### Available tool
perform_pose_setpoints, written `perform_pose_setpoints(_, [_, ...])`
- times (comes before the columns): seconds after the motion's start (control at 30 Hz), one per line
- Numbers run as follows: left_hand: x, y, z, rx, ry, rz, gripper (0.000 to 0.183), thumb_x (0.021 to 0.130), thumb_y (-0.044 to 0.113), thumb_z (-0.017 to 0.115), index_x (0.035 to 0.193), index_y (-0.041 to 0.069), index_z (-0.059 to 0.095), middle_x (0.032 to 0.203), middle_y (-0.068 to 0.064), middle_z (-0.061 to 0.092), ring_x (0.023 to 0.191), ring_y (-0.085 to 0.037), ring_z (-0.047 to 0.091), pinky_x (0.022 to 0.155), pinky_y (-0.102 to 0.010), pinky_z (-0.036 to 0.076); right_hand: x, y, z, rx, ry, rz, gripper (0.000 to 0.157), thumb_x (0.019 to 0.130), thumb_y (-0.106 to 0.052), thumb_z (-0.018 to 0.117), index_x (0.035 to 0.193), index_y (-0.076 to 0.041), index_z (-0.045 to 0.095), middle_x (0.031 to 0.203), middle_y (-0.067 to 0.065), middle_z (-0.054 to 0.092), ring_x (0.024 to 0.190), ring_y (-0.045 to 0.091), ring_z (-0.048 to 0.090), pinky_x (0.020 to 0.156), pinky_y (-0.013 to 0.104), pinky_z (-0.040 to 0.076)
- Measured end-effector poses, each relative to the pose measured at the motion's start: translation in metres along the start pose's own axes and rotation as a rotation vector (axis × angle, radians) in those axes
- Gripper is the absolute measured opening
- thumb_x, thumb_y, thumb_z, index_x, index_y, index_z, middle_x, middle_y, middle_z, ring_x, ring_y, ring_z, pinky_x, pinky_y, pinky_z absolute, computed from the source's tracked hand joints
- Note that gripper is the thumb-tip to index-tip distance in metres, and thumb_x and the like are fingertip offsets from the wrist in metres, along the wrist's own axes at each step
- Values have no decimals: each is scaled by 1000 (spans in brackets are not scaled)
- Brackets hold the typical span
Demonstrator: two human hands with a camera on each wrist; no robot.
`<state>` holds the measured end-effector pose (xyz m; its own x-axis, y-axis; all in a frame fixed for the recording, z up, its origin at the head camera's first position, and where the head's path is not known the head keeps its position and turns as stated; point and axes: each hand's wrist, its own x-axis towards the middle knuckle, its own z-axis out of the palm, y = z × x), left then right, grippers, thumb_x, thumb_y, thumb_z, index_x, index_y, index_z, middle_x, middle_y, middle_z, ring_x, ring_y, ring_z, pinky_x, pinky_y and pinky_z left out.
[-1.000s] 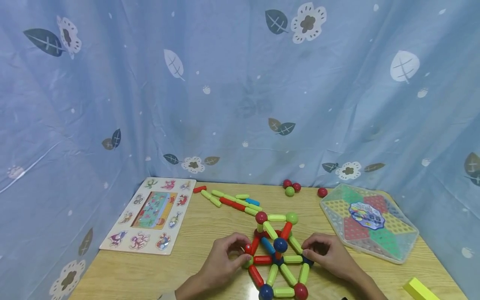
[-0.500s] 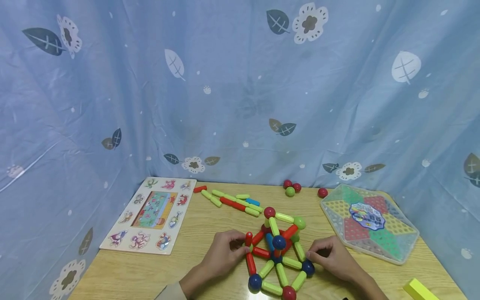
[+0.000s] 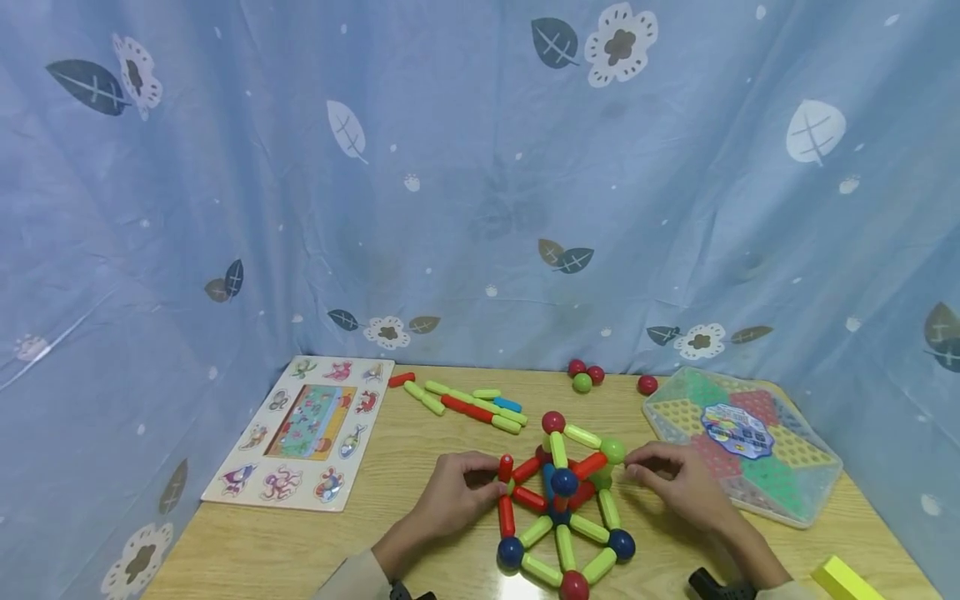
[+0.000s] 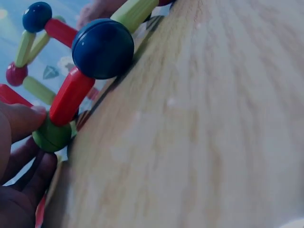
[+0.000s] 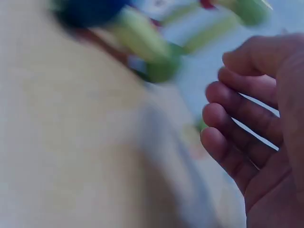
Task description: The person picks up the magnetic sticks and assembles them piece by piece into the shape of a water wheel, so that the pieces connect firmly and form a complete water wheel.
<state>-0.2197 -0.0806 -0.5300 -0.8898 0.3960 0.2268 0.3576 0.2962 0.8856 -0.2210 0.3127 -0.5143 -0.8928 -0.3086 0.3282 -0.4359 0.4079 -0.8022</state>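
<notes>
A structure of magnetic rods and balls stands on the table, with a wheel-like base and a raised upper frame. My left hand pinches the green ball at its left corner, where a red rod sticks upward. Another red rod joins that ball to a dark blue ball. My right hand, fingers loosely bent and holding nothing, is just right of the upper light green ball. In the right wrist view its fingertips are apart from the blurred structure.
Loose rods lie in a row behind the structure. Several loose balls sit at the back. A picture puzzle board lies left, a Chinese checkers box right, and a yellow block at front right.
The structure has turned, its front corners swinging left, and shifted slightly. My right hand has left the dark blue ball at the right corner and moved back beside the upper green ball.
</notes>
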Motion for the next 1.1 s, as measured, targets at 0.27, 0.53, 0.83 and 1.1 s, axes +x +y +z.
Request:
perform_pose_setpoints(0.27, [1, -8, 6, -97, 11, -25, 26, 96, 14, 86, 122, 12, 83, 118, -5, 82, 99, -9, 76, 89, -23, 62, 58, 36, -64, -145, 186, 161, 36, 108, -28, 72, 135, -3, 75, 122, -4, 80, 101, -11, 69, 83, 17, 59])
perform_pose_setpoints(0.53, [-1, -14, 10, -73, 22, -2, 26, 96, 21, 87, 121, 17, 84, 118, 3, 83, 106, -9, 76, 93, -25, 61, 92, 66, -79, -294, 188, 266, 47, 106, -37, 74, 140, -4, 73, 132, 21, 76, 101, -6, 67, 82, 15, 56])
perform_pose_setpoints(0.83, [0, -11, 7, -62, 32, -4, 27, 95, 22, 87, 122, 18, 85, 118, 6, 83, 111, -11, 77, 95, -25, 60, 103, 66, -70, -435, 149, 180, 33, 105, -27, 77, 128, -3, 79, 118, 21, 79, 100, 28, 75, 79, 41, 62])
perform_pose_setpoints(1.1, [-1, -10, 2, -66, 31, -19, 26, 96, 23, 87, 122, 19, 85, 119, 8, 83, 113, -10, 76, 97, -25, 59, 106, -7, -49, 11, 158, 139, 42, 109, -32, 71, 140, -3, 72, 121, -7, 80, 105, -3, 70, 89, 14, 57])
